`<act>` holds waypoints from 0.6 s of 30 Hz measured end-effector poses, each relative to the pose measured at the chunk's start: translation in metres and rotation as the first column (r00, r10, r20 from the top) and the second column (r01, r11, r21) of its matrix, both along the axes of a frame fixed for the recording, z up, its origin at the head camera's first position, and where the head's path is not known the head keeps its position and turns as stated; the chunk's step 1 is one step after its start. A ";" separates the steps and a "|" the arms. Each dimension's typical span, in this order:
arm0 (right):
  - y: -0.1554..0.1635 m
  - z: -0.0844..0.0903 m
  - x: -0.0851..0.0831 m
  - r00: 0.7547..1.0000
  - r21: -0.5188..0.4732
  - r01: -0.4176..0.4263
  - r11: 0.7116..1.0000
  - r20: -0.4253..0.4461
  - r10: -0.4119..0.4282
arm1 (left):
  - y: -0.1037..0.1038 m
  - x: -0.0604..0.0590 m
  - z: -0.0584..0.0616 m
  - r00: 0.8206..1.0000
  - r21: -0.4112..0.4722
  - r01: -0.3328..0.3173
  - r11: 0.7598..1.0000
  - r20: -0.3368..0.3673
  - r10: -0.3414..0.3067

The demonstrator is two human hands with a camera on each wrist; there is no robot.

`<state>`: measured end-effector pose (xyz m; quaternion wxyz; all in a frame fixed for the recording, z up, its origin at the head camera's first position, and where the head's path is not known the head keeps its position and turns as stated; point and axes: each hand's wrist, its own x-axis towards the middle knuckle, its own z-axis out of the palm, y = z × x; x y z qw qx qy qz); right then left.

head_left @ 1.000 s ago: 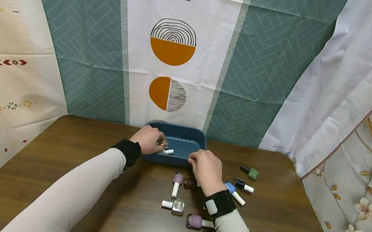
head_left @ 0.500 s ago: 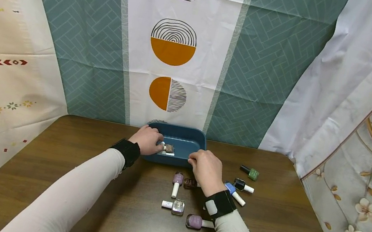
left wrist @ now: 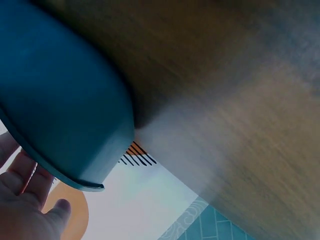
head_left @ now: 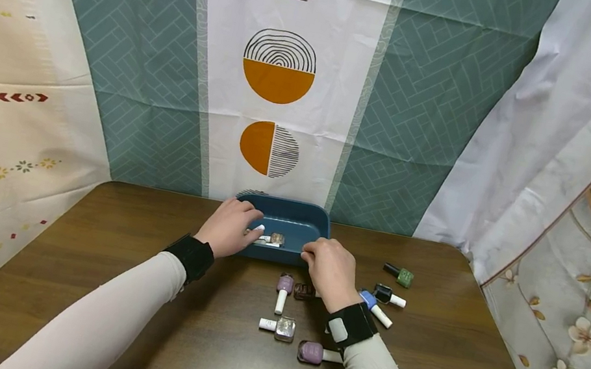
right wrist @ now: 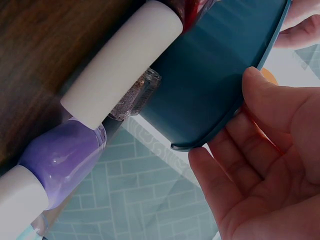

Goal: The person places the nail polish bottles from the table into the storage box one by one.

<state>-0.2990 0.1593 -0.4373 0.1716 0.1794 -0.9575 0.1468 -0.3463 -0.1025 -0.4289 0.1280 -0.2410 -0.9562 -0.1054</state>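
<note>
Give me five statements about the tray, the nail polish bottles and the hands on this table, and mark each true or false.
1. A glittery bottle lies inside the blue tray. True.
2. The tray is red. False: it is dark blue.
3. The right hand is at the tray's near rim. True.
4. All the bottles are in the tray. False: several lie on the table outside it, among them a green bottle and a mauve bottle.
5. The left hand grips a bottle lifted over the tray. False: its fingers lie loose at the tray's left end, holding nothing.
</note>
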 end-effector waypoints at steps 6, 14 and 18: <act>0.001 0.000 0.000 1.000 0.003 -0.002 1.000 0.001 0.002 | -0.002 0.006 -0.006 0.998 0.036 0.022 0.999 -0.064 -0.020; 0.001 0.000 0.000 1.000 0.001 -0.006 1.000 -0.007 0.006 | -0.006 0.014 -0.010 0.998 0.086 0.029 0.996 -0.064 -0.023; 0.001 0.000 -0.001 1.000 0.000 -0.004 1.000 -0.008 0.004 | -0.007 0.020 -0.012 0.997 0.079 0.023 0.997 -0.076 -0.017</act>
